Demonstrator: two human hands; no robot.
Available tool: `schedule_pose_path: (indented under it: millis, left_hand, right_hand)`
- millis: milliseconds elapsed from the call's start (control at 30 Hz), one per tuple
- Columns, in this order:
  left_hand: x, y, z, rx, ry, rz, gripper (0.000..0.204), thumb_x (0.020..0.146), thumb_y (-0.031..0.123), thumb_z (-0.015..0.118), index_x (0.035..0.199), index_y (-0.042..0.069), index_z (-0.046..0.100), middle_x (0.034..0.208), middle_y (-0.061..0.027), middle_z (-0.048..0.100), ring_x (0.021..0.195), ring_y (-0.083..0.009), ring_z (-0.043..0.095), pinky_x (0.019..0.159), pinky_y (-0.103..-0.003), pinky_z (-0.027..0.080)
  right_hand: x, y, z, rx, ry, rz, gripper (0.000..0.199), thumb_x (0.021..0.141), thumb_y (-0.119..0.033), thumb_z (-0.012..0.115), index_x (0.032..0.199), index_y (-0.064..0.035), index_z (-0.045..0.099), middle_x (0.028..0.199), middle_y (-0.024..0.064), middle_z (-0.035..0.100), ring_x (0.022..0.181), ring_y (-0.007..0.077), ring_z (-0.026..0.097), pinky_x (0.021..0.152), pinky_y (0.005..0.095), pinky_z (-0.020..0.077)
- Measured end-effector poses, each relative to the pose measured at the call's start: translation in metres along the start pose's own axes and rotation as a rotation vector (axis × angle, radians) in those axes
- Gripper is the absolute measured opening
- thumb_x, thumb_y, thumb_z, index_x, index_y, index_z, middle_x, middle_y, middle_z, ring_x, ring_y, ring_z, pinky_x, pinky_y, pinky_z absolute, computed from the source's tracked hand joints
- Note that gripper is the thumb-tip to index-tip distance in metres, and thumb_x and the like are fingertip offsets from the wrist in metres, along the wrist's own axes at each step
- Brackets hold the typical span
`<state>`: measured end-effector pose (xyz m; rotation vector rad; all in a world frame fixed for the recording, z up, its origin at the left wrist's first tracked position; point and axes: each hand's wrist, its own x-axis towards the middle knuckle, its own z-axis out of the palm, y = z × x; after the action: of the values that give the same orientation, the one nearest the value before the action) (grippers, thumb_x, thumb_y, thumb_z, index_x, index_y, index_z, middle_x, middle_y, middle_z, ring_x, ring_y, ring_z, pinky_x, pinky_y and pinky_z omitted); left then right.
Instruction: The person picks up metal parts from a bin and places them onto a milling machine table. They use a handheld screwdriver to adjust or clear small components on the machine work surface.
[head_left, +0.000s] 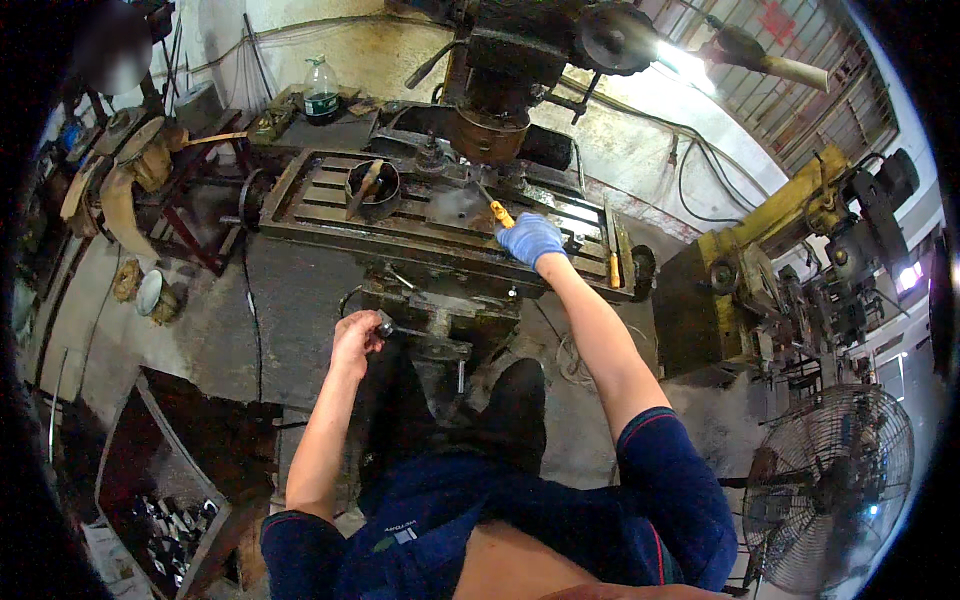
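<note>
blue-gloved, gripped yellow-handled tool (502, 213) at twelve o'clock in right fingers (514, 238), dark piece (387, 325) in left fingers (373, 330); risked slips if oily.

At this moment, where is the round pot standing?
In the head view, the round pot stands on the left part of the slotted machine table, left of the gloved right hand and its yellow-handled tool.

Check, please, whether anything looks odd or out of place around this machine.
One mismatch: the right hand, holding a yellow-handled tool, wears a blue glove, while the left hand is bare. This looks odd because a pair would normally match.
</note>
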<state>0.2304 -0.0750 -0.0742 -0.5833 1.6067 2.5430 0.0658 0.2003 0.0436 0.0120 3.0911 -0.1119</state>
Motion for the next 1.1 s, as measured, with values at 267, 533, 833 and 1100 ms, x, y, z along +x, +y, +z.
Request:
schedule_pose_path:
  millis: [267,533,833,1100]
  left_hand:
    - [0.009,0.020,0.028,0.122,-0.064,0.055,0.011,0.075,0.013,0.058,0.077,0.002,0.058,0.061,-0.0022,0.053,0.044,-0.0108,0.046,0.040,-0.024,0.034]
    - [0.070,0.030,0.106,0.306,-0.193,0.134,0.005,0.072,0.007,0.058,0.070,0.003,0.058,0.059,-0.0014,0.052,0.044,-0.0101,0.047,0.040,-0.024,0.038]
    - [0.129,0.076,0.155,1.159,-0.099,0.777,0.019,0.064,0.018,0.061,0.075,0.003,0.063,0.073,-0.0161,0.062,0.072,-0.0327,0.060,0.068,-0.039,0.048]
    - [0.156,0.065,0.150,1.389,-0.123,0.934,0.020,0.070,0.016,0.061,0.088,0.007,0.063,0.094,-0.0133,0.060,0.087,-0.0310,0.058,0.075,-0.040,0.047]
  right_hand:
    - [-0.051,0.049,0.023,0.229,-0.122,-0.528,0.055,0.070,-0.057,0.056,0.069,-0.0019,0.061,0.072,0.0201,0.061,0.067,0.0351,0.060,0.062,0.0416,0.0452]
    - [-0.134,0.062,0.000,0.226,-0.285,-0.443,0.047,0.072,-0.051,0.058,0.077,-0.0048,0.064,0.064,0.0203,0.058,0.063,0.0365,0.057,0.060,0.0393,0.0459]
    - [-0.047,0.095,0.068,0.996,-0.133,-0.226,0.027,0.075,-0.022,0.068,0.091,0.0001,0.064,0.086,0.0037,0.065,0.076,0.0116,0.060,0.068,0.0249,0.0467]
    - [-0.077,0.068,0.108,0.793,-0.001,0.182,0.038,0.071,-0.030,0.070,0.094,0.0004,0.064,0.084,0.0095,0.066,0.076,0.0138,0.060,0.068,0.0267,0.0457]
